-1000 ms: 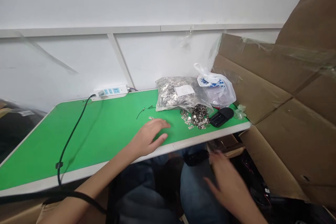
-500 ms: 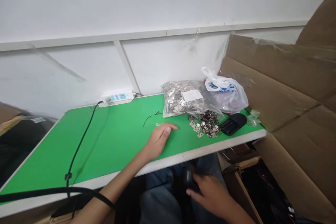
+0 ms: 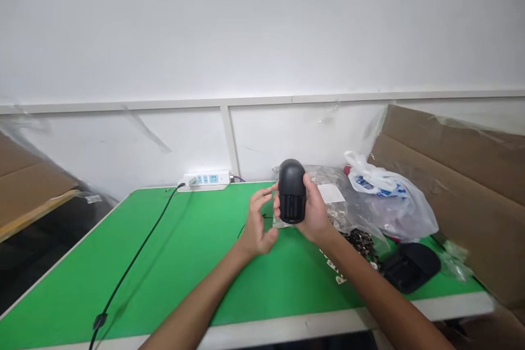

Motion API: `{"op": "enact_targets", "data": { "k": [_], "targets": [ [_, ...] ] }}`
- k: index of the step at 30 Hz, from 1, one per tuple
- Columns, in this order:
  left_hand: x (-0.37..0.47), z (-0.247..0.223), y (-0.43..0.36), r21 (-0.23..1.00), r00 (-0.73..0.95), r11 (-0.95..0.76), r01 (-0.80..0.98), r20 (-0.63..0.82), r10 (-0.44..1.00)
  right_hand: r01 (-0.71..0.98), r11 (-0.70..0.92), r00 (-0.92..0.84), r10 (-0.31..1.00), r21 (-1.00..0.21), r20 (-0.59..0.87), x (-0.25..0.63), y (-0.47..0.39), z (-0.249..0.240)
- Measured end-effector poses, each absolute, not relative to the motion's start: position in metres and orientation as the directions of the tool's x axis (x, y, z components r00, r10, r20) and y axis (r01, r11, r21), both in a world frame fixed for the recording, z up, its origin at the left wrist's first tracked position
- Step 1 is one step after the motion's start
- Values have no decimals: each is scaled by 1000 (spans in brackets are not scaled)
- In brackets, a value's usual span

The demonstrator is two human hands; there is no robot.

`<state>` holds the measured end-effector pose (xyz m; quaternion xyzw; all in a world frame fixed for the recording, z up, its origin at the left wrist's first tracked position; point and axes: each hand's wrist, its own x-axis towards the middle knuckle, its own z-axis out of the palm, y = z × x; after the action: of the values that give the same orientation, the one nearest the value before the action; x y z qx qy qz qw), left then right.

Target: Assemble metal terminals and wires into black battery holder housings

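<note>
Upright in my right hand is a black battery charger, with a smooth rounded top and dark slots in its lower half. My right thumb lies along its right side, and fingertips show at its left edge. Just left of the charger is my left hand, open, with the thumb apart from the fingers. Its fingertips reach the charger's left edge; whether they touch it I cannot tell. A similar black charger lies on the green tabletop at the right.
A clear bag of small metal pieces stands behind my right hand, with loose metal pieces beside it. Further right are a white plastic bag and a cardboard box. A power strip with a black cable sits at the back.
My right hand has risen from below the table edge with the black charger, now above the tabletop. My left hand has lifted off the table beside it. The view has tilted up.
</note>
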<state>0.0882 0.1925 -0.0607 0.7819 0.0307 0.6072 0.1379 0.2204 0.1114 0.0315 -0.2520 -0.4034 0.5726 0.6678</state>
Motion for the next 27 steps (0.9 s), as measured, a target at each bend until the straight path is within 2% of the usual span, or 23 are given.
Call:
{"op": "enact_targets", "data": {
  "k": [2, 4, 9, 12, 16, 20, 23, 27],
  "targets": [
    [83, -62, 197, 167, 319, -984, -56, 937, 141, -563, 229, -1, 961, -794, 277, 221, 128, 27],
    [80, -61, 197, 145, 329, -988, 44, 932, 151, -598, 202, -6, 967, -776, 256, 220, 136, 20],
    [78, -49, 199, 120, 362, -979, 167, 916, 174, -702, -29, -76, 996, -712, 35, 222, 135, 1],
    [74, -39, 201, 120, 429, -977, 176, 884, 186, -730, -150, -157, 986, -666, -50, 227, 130, -4],
    [70, -30, 201, 197, 476, -973, 124, 848, 232, -766, -169, -154, 985, -620, -78, 228, 123, -1],
    [67, -27, 201, 266, 454, -954, 134, 840, 298, -746, -214, -164, 977, -631, -138, 224, 121, 1],
    [64, -26, 201, 259, 483, -954, 148, 823, 299, -706, -237, -175, 972, -668, -159, 223, 121, -3],
    [60, -26, 204, 217, 520, -962, 168, 809, 273, -641, -355, -249, 935, -680, -253, 225, 121, -6]
  ]
}}
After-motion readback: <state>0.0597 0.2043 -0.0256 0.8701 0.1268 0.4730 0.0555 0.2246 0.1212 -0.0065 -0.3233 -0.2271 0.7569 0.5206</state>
